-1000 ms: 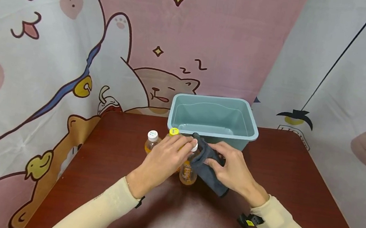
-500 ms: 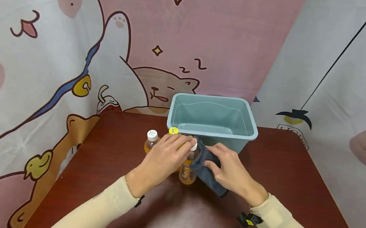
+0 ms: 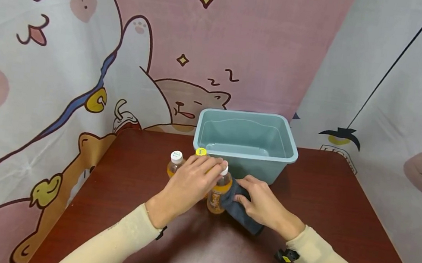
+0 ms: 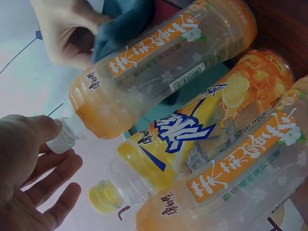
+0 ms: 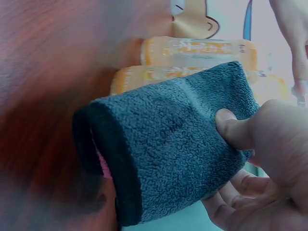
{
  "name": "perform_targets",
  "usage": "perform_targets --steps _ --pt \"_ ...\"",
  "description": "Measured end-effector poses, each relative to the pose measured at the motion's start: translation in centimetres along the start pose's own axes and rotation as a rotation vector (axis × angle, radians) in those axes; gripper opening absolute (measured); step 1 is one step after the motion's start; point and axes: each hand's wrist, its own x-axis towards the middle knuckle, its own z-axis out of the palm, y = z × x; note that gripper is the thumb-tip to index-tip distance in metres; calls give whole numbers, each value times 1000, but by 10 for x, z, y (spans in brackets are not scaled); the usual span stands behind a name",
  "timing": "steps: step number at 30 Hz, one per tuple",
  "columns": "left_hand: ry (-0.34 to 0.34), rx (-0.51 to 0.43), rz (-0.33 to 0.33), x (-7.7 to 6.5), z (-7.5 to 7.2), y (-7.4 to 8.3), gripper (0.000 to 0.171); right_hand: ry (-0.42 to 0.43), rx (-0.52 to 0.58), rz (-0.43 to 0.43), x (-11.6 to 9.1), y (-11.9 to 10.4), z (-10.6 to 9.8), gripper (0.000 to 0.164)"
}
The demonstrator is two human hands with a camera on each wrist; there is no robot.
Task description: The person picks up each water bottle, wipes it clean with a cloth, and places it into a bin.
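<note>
My left hand [image 3: 189, 183] pinches the white cap [image 4: 61, 137] of a clear drink bottle [image 3: 216, 199] with an orange label, which stands upright on the table. A folded grey-blue towel [image 5: 178, 139] with a dark edge is in my right hand [image 3: 265, 203], gripped between thumb and fingers. The towel lies against the right side of that bottle. Beside it stand a yellow-capped bottle [image 4: 178, 130] and another white-capped bottle [image 3: 174, 167], both partly hidden behind my left hand in the head view.
A light blue-green plastic bin [image 3: 245, 156] stands at the back of the dark red-brown table [image 3: 317, 195], just behind the bottles. A cartoon-printed cloth backdrop [image 3: 267, 47] hangs behind and along the sides.
My right hand has slid the towel down from beside the bottle's neck to its body, uncovering more of its upper label. My left hand stays on the cap.
</note>
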Motion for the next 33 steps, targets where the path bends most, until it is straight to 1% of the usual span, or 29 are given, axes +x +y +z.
perform_targets --steps 7,14,18,25,33 --pt "1 -2 -1 2 2 1 37 -73 -54 -24 -4 14 15 40" --pt "2 -9 -2 4 3 2 37 -112 -105 -23 -8 22 25 39" --pt "4 -2 -3 3 2 2 36 -132 -112 -17 -9 24 30 39" --pt "11 8 -4 1 2 1 37 -119 -97 -12 -7 25 36 37" --pt "0 8 -11 -1 1 -1 36 -105 -79 5 -5 25 37 39"
